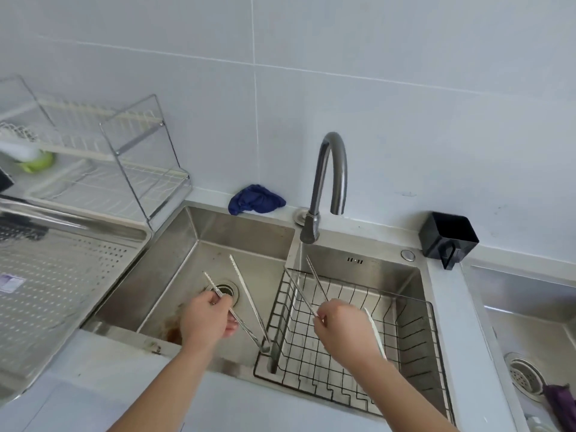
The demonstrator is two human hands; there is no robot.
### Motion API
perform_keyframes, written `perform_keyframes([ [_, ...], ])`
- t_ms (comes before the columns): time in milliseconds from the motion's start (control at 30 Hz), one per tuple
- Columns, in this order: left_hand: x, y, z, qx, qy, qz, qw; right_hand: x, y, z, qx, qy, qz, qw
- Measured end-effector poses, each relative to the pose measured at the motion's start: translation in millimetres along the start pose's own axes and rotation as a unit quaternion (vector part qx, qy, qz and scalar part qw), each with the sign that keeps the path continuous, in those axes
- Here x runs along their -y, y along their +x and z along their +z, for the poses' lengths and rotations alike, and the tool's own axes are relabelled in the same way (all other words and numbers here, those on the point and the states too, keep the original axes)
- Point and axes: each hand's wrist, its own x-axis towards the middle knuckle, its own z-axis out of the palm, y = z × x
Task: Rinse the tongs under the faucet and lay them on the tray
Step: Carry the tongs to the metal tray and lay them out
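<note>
My left hand [207, 319] grips one arm of a pair of steel tongs [247, 297] over the left sink basin [187, 244]; its arms spread wide, tips pointing away. My right hand [341, 328] holds a second pair of steel tongs [314, 282] above the black wire basket [414, 335] in the right basin. The tips of that pair reach into the thin water stream falling from the curved faucet [330, 182]. A perforated steel tray [62, 275] lies on the counter at the left.
A wire dish rack [131, 157] stands behind the tray. A blue cloth [255, 199] lies on the sink's back ledge, a black cup holder [447, 238] at the right. A white plate edge [375, 333] leans in the basket. Another sink [530, 322] sits at far right.
</note>
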Motion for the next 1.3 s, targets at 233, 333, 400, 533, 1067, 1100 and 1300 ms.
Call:
perform_keyframes([
  [233, 1, 29, -108, -0.062, -0.039, 0.013, 0.997, 100, 32, 7, -0.001, 0.004, -0.089, 0.996],
  [333, 5, 46, -164, -0.084, -0.053, 0.016, 0.995, 158, 43, 19, -0.002, 0.010, -0.108, 0.994],
  [400, 9, 57, -202, -0.099, -0.056, 0.021, 0.993, 198, 47, 29, 0.001, 0.015, -0.113, 0.993],
  [533, 19, 81, -270, -0.115, -0.060, 0.021, 0.991, 277, 53, 50, 0.015, 0.015, -0.127, 0.992],
  [1067, 45, 194, -432, -0.153, -0.056, -0.042, 0.986, 468, 119, 121, 0.114, 0.016, -0.160, 0.980],
  [1100, 46, 203, -436, -0.159, -0.052, -0.049, 0.985, 474, 128, 129, 0.124, 0.011, -0.161, 0.979],
  [1300, 55, 255, -467, -0.179, -0.015, -0.074, 0.981, 508, 172, 174, 0.174, 0.023, -0.152, 0.973],
])
